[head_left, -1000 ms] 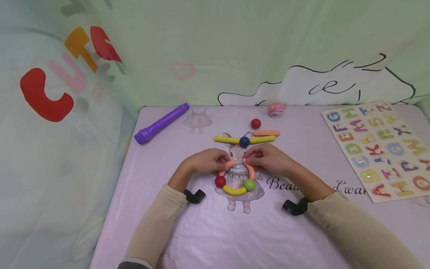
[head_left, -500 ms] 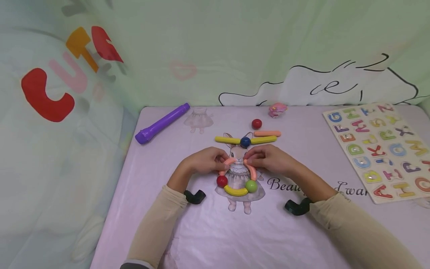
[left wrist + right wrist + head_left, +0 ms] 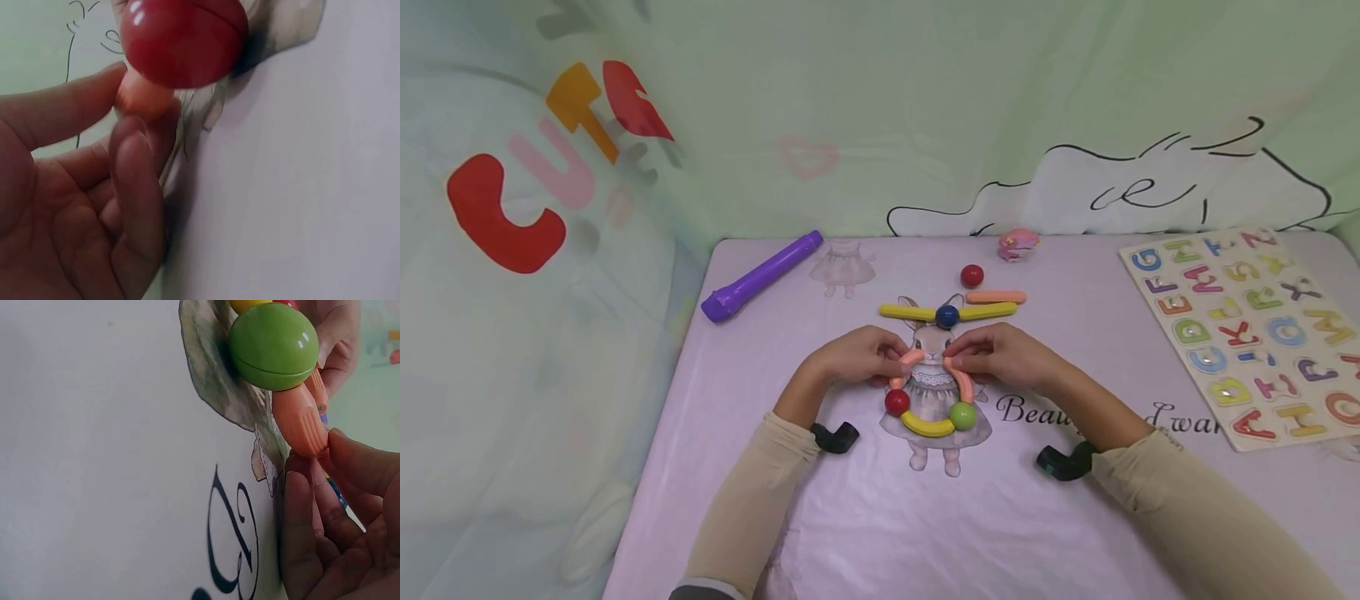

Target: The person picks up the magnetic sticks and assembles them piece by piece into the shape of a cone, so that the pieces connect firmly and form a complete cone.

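Observation:
On the lilac table cover (image 3: 865, 517) lies a ring of toy pieces: a red ball (image 3: 897, 402), a curved yellow stick (image 3: 925, 426), a green ball (image 3: 962, 415) and two curved orange sticks. My left hand (image 3: 856, 357) pinches the left orange stick (image 3: 907, 367) near its top end. My right hand (image 3: 1000, 354) pinches the right orange stick (image 3: 959, 380). In the left wrist view the red ball (image 3: 182, 39) sits on the orange stick's end (image 3: 142, 100) between thumb and fingers. In the right wrist view the green ball (image 3: 273, 345) joins the orange stick (image 3: 302, 419).
Behind the hands lie two yellow sticks joined by a blue ball (image 3: 947, 316), a straight orange stick (image 3: 996, 297), a loose red ball (image 3: 972, 275) and a pink toy (image 3: 1018, 243). A purple tube (image 3: 762, 275) lies at the back left. An alphabet puzzle board (image 3: 1247, 333) is at the right.
Both hands have stayed on the two orange sticks; their top ends have shifted only slightly. Nothing else has moved.

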The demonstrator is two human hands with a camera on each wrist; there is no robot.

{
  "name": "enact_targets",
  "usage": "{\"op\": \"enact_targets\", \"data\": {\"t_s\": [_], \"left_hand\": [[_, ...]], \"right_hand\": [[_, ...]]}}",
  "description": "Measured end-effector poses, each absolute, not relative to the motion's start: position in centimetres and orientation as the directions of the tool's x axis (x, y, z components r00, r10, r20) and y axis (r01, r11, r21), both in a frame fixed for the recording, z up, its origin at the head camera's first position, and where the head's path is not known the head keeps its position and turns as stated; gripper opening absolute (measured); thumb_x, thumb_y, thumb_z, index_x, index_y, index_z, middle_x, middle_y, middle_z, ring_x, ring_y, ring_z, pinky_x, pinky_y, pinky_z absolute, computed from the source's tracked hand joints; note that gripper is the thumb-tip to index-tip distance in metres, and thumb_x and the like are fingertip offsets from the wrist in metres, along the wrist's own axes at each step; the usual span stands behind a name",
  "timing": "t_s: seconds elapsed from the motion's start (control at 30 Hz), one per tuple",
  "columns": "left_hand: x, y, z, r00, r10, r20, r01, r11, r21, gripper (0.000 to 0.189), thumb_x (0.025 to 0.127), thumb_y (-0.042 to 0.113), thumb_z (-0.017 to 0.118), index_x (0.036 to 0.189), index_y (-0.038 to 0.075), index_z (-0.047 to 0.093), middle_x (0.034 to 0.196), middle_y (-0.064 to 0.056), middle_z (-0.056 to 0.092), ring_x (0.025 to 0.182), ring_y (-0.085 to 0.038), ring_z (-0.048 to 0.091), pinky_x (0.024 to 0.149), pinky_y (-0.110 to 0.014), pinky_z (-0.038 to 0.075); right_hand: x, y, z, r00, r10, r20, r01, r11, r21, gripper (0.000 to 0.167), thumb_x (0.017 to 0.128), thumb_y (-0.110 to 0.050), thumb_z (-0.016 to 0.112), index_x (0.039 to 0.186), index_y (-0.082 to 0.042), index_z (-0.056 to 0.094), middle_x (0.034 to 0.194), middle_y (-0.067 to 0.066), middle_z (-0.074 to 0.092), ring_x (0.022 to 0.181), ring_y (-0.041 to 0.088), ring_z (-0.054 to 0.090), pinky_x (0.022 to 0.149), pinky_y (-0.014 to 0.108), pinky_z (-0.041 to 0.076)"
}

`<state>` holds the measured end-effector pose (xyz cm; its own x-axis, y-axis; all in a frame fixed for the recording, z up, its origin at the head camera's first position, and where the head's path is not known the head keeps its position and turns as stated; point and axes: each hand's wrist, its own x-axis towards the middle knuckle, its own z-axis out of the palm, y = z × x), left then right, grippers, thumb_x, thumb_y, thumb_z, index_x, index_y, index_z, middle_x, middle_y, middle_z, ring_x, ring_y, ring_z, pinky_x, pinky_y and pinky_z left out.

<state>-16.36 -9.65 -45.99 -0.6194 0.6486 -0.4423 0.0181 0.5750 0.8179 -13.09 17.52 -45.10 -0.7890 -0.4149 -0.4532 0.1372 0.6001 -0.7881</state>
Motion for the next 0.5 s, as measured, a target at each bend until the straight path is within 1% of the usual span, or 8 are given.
{"op": "enact_targets", "data": {"t_s": [0.17,0.5], "left_hand": [[-16.6,-10.1,-46.7,-0.602,0.666,-0.441,-0.017,0.541,0.841,0.033,0.096,0.024,0.071,0.123,0.004,0.068,0.083,-0.001,0.066,0.068,-0.011,0.059,0.065,-0.022,0.051],[-17.0,-10.5,-47.4,-0.588,0.679,-0.439,-0.025,0.527,0.850,0.039,0.096,0.028,0.071,0.130,0.009,0.066,0.080,0.002,0.064,0.062,-0.011,0.054,0.060,-0.022,0.046]], "right_hand": [[-12.9,17.4,-45.0,-0.791,-0.413,-0.452,0.135,0.603,-0.786,0.033,0.097,-0.030,0.071,0.126,-0.013,0.072,0.104,0.003,0.075,0.093,0.021,0.059,0.077,0.028,0.049],[-13.1,17.3,-45.0,-0.795,-0.390,-0.464,0.137,0.630,-0.765,0.030,0.097,-0.032,0.071,0.123,-0.017,0.074,0.103,0.000,0.074,0.093,0.021,0.059,0.076,0.028,0.050]]}}
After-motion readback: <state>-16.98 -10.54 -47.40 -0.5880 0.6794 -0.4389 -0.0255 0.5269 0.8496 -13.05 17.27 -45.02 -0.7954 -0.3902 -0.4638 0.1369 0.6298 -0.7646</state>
